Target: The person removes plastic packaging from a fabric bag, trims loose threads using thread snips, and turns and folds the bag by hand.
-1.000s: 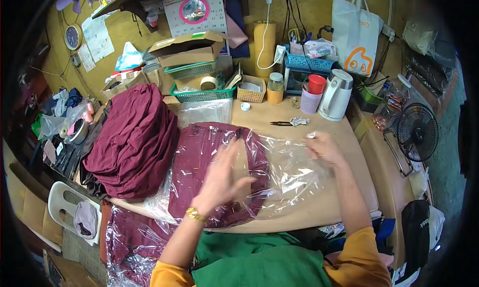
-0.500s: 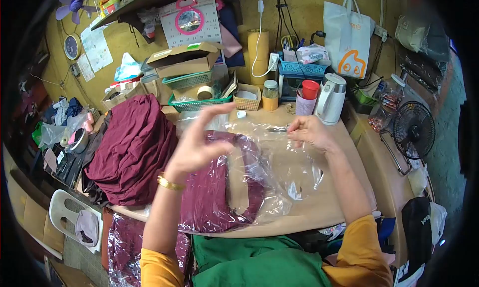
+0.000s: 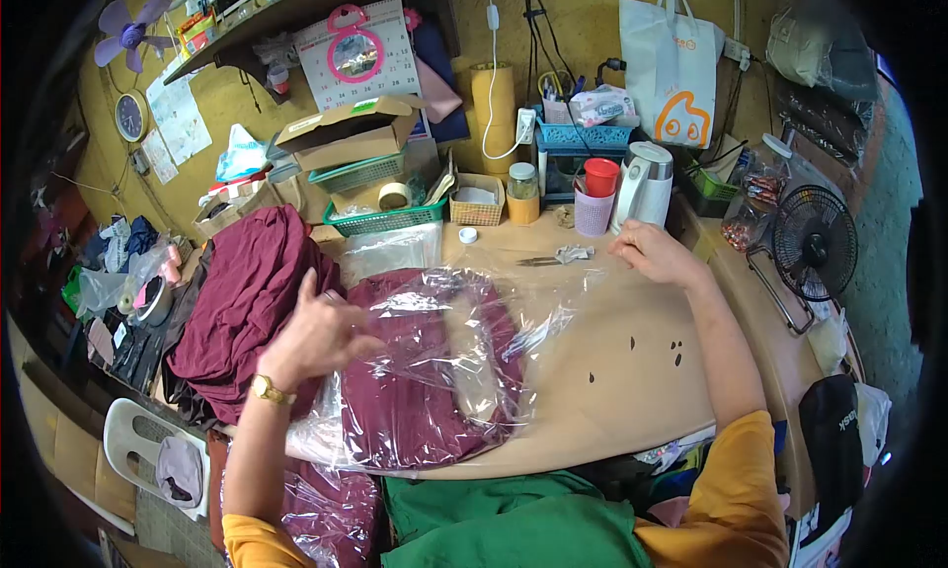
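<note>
At centre left we see a plain maroon pile [image 3: 232, 336]; at centre, maroon fabric [image 3: 395, 415] under clear plastic [image 3: 548, 321]; at bottom centre, green cloth [image 3: 513, 519]; upper right, a white bag [image 3: 670, 59] printed orange.

A small textile workshop is suggested — maroon cloth [image 3: 242, 321] is heaped at the left edge of the table [image 3: 612, 410], plastic-bagged cloth [image 3: 395, 410] by the front edge, and baskets [image 3: 390, 219] are lined along the back.

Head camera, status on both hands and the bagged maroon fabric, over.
Left hand half-curled, right hand curled, both grips unclear. Bagged maroon fabric lying on table between them. Possible crowding: maroon fabric pile, close on its left.
</note>
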A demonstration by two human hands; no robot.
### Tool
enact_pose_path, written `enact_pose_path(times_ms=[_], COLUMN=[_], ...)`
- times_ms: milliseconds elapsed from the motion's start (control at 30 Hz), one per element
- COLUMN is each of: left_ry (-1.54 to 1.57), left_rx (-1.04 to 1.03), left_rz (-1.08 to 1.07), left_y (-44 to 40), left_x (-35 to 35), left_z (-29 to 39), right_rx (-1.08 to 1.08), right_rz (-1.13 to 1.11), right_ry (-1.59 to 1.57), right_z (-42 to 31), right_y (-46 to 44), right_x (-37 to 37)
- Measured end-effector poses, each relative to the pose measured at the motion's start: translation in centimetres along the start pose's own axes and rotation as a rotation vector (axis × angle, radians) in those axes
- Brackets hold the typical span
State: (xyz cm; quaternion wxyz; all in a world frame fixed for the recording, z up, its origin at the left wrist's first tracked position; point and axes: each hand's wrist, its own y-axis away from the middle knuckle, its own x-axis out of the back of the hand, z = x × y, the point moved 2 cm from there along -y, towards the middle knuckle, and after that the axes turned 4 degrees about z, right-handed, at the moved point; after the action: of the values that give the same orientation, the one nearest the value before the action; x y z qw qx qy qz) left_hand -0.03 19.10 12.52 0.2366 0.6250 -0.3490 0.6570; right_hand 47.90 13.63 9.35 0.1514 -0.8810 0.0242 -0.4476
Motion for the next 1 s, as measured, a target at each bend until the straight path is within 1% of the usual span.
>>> enact_pose_path(times_ms=[33, 67, 100, 133, 167, 200, 233, 267, 300, 333, 367, 400, 467, 500, 533, 567, 633, 667, 700, 733, 767, 800, 833, 867, 900, 933, 967, 1000], left_ry=[-0.050, 0.023, 0.020, 0.188, 0.355, 0.422, 0.343, 0.261, 0.179, 0.177, -0.005, -0.186, -0.189, -0.196, -0.155, -0.154, 0.294, 0.293, 0.289, 0.201, 0.114, 0.011, 0.015, 0.018, 0.019, 0.075, 0.167, 0.119], left_rx=[0.052, 0.047, 0.054, 0.015, -0.027, -0.112, -0.152, -0.177, -0.203, -0.204, -0.137, -0.067, -0.052, -0.037, -0.019, -0.018, -0.064, -0.090, -0.115, -0.134, -0.150, -0.181, -0.178, -0.189, -0.201, -0.281, -0.314, -0.296], left_rz=[0.039, 0.115, 0.118, 0.122, 0.125, 0.137, 0.116, 0.143, 0.168, 0.162, -0.028, -0.214, -0.236, -0.262, -0.227, -0.226, 0.199, 0.250, 0.303, 0.295, 0.287, 0.335, 0.335, 0.247, 0.159, 0.151, 0.225, 0.204], left_y=[0.4, 0.7, 0.7, 0.5, 0.1, -0.1, 0.1, 0.2, 0.3, 0.5, 0.6, 0.9, 2.3, 2.9, 3.5, 3.6, 2.4, 1.4, 0.2, -0.9, -1.9, -3.0, -3.6, -4.3, -5.0, -5.2, -4.6, -3.9], left_x=[0.6, 1.1, 1.1, 0.8, 0.3, -1.4, -2.6, -4.2, -5.7, -6.7, -7.8, -8.8, -10.0, -10.2, -9.0, -8.4, -6.0, -5.1, -4.5, -4.8, -5.2, -5.5, -5.8, -6.1, -6.6, -6.7, -6.4, -5.4], left_z=[-1.4, -1.9, -1.7, -1.0, -0.2, 0.9, 2.5, 3.6, 4.0, 3.6, 2.6, 1.6, -1.1, -2.2, -2.1, -1.6, 1.4, 3.6, 5.5, 6.6, 7.3, 7.8, 7.5, 7.1, 6.6, 5.5, 4.4, 3.5], right_rx=[0.006, 0.013, 0.081, 0.145, 0.281, 0.415, 0.540, 0.663, 0.661, 0.637, 0.612, 0.612, 0.384, 0.263, 0.137, 0.138, 0.126, 0.123, 0.224, 0.323, 0.324, 0.290, 0.253, 0.252, 0.257, 0.259, 0.254, 0.257], right_rz=[-0.035, -0.038, 0.037, 0.109, 0.098, 0.090, 0.034, -0.022, -0.021, -0.113, -0.205, -0.203, -0.414, -0.574, -0.731, -0.731, -0.482, -0.484, -0.400, -0.313, -0.317, -0.363, -0.406, -0.406, -0.483, -0.559, -0.554, -0.550], right_ry=[0.084, 0.085, 0.021, -0.045, -0.067, -0.089, -0.033, 0.023, 0.017, 0.104, 0.194, 0.195, 0.242, 0.384, 0.524, 0.526, 0.394, 0.394, 0.165, -0.064, -0.063, -0.183, -0.303, -0.302, -0.263, -0.226, -0.228, -0.049], right_z=[-0.1, -0.6, -2.2, -4.0, -6.7, -9.6, -12.4, -14.3, -14.1, -13.2, -12.1, -9.7, -3.7, -2.7, -2.2, -1.5, -0.3, -0.7, -2.1, -3.7, -5.3, -7.3, -8.9, -10.1, -11.2, -11.6, -10.7, -8.9], right_y=[0.1, 0.2, 0.3, 0.6, 0.8, 0.8, 0.8, 1.1, 1.4, 1.3, 0.8, 0.1, -1.1, -1.1, -1.1, -1.0, -0.6, -0.3, -0.4, -0.6, -0.7, -0.6, -0.2, 0.3, 0.6, 0.8, 1.2, 1.9], right_x=[-0.1, -0.4, -1.2, -2.2, -3.5, -5.0, -7.0, -8.6, -9.8, -11.7, -13.4, -14.2, -13.8, -12.7, -11.9, -12.2, -13.2, -13.6, -14.1, -14.3, -14.3, -14.0, -13.4, -12.2, -11.0, -10.4, -9.8, -8.7])
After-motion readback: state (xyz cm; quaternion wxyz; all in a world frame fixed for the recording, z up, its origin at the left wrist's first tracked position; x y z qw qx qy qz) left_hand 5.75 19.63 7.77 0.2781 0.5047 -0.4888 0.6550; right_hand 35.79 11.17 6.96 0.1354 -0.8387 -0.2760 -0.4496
